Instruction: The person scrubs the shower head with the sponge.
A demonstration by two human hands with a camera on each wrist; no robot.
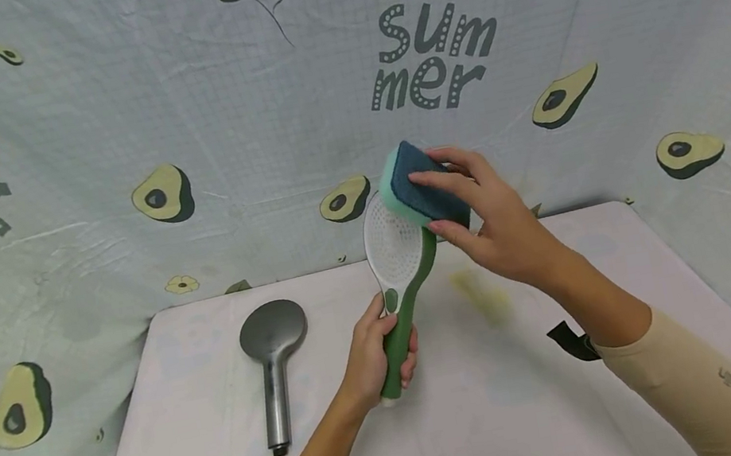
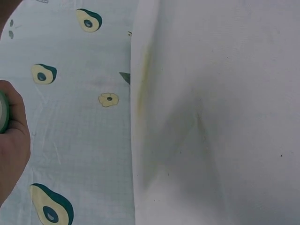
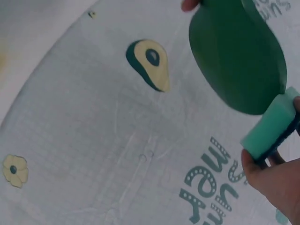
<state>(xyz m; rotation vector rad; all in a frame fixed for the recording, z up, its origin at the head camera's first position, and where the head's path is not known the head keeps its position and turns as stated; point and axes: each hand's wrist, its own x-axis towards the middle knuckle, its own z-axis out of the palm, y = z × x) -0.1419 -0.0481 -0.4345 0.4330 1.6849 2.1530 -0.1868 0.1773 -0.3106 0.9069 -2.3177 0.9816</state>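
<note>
My left hand (image 1: 377, 351) grips the green handle of a green-and-white shower head (image 1: 397, 251), held upright above the table with its white perforated face toward me. My right hand (image 1: 478, 209) holds a sponge (image 1: 420, 186) with a mint-green body and a dark blue scouring side, pressed against the top of the shower head's face. In the right wrist view the green back of the shower head (image 3: 239, 56) shows, with the sponge (image 3: 269, 124) at its edge. The left wrist view shows only the edge of my left hand (image 2: 11, 140) around the handle.
A grey metal shower head (image 1: 273, 356) lies face down on the white table (image 1: 513, 413), left of my left hand. A yellowish stain (image 1: 481, 293) marks the table. An avocado-print cloth (image 1: 175, 131) hangs behind and around the table.
</note>
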